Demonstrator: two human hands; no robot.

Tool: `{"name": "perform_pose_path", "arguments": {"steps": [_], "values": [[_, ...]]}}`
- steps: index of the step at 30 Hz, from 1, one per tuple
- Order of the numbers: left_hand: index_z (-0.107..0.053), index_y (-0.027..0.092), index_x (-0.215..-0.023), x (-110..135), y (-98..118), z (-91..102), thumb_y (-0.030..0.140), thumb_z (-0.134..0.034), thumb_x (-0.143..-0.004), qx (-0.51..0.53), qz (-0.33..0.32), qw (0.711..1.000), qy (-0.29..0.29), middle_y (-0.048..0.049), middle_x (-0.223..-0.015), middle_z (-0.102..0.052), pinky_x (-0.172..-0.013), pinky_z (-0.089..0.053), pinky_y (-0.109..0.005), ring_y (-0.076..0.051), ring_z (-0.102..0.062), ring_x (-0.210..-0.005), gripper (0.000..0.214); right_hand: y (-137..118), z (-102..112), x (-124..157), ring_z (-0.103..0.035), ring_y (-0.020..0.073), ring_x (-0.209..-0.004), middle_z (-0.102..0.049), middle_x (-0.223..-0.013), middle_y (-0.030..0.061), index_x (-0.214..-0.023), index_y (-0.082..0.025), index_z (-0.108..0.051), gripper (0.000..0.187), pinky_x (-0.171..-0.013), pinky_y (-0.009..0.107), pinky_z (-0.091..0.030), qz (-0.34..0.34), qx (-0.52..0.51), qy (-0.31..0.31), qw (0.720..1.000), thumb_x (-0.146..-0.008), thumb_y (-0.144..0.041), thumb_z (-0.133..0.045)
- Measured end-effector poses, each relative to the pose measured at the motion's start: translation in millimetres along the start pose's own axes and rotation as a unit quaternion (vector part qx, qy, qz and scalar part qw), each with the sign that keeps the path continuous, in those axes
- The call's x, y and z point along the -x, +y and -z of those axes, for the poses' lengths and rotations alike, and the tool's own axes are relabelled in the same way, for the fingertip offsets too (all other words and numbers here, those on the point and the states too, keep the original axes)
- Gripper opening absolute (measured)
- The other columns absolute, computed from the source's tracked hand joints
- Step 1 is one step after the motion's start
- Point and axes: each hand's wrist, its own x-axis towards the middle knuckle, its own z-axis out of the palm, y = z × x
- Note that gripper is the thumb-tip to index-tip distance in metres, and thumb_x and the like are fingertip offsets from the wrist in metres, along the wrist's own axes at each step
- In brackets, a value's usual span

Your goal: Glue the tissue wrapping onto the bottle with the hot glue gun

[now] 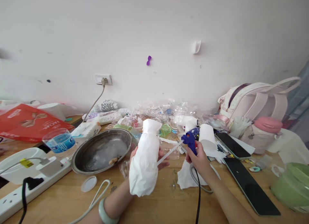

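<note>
My left hand [135, 155] is wrapped round a bottle-shaped object covered in white tissue paper [145, 156], holding it upright over the wooden table [166, 204]. My right hand [199, 158] grips a blue hot glue gun [190, 138] by its handle. A clear glue stick [169, 154] juts from the gun toward the paper-wrapped object and touches its right side. The gun's black cord [198, 198] runs down toward me. A pale green bangle [106, 212] sits on my left wrist.
A steel bowl [102, 150] lies left of my hands, with a white power strip [36, 179] and a water bottle [60, 142] further left. A roll of white paper [207, 137], two dark phones [249, 182], a pink flask [264, 134], a backpack [256, 102] and a green container [293, 185] are on the right.
</note>
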Motion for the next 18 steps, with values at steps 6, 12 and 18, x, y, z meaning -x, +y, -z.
{"name": "perform_pose_path", "arguments": {"steps": [6, 12, 18], "values": [[-0.066, 0.014, -0.09, -4, 2, 1.6, 0.06, -0.068, -0.061, 0.031, -0.009, 0.999, 0.023, -0.0053, -0.074, -0.062, -0.053, -0.048, -0.031, -0.015, -0.054, -0.056, 0.055, 2, 4, -4, -0.059, 0.022, -0.053, -0.062, -0.065, 0.001, -0.109, -0.02, -0.044, 0.049, -0.053, 0.032, -0.042, 0.015, 0.129, 0.079, 0.988, -0.073, -0.053, -0.055], [-0.069, 0.011, -0.088, -15, -2, 12.2, 0.062, -0.069, -0.056, 0.024, 0.006, 0.999, -0.04, -0.0062, -0.07, -0.058, -0.047, -0.037, -0.026, -0.012, -0.046, -0.051, 0.06, 1, 5, -3, -0.066, 0.029, -0.077, -0.069, -0.087, 0.0109, -0.109, -0.019, -0.045, 0.051, -0.067, 0.036, -0.047, 0.038, 0.187, 0.096, 0.977, -0.074, -0.055, -0.051], [-0.072, 0.013, -0.087, -13, -6, 15.7, 0.059, -0.067, -0.06, 0.015, 0.037, 0.999, -0.009, -0.0098, -0.071, -0.058, -0.051, -0.037, -0.028, -0.015, -0.046, -0.057, 0.054, 4, 3, -1, -0.066, 0.0304, -0.075, -0.069, -0.087, 0.0132, -0.116, -0.017, -0.044, 0.054, -0.065, 0.037, -0.047, 0.051, 0.235, 0.078, 0.968, -0.076, -0.053, -0.046]]}}
